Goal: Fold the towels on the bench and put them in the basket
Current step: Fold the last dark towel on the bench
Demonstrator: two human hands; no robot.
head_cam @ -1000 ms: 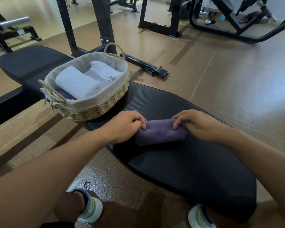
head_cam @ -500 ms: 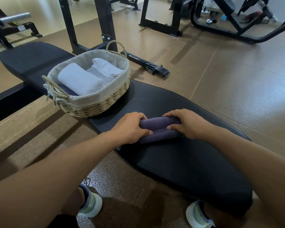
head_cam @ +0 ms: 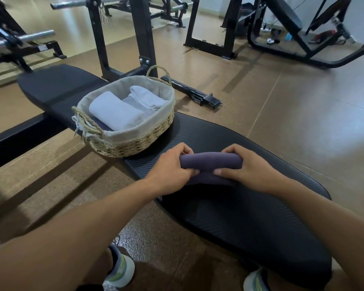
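A dark purple towel (head_cam: 210, 162), folded into a thick roll, lies across the black bench (head_cam: 250, 217). My left hand (head_cam: 170, 171) grips its left end, and my right hand (head_cam: 248, 166) grips its right end, thumbs on the near side. Just to the upper left stands a woven basket (head_cam: 135, 141) with a grey cloth lining. It holds a folded white towel (head_cam: 114, 111), another white towel (head_cam: 145, 97) behind it, and a dark one partly hidden beneath.
Black gym frames and posts (head_cam: 143, 36) rise behind the basket. A steel barbell (head_cam: 23, 38) sits at the far left. A black bar (head_cam: 193, 95) lies on the brown floor to the basket's right. My shoes (head_cam: 120, 271) are by the bench's near edge.
Both hands have closed round the purple towel's ends and raised its top fold, bringing it a little nearer the basket. The view has tilted upward.
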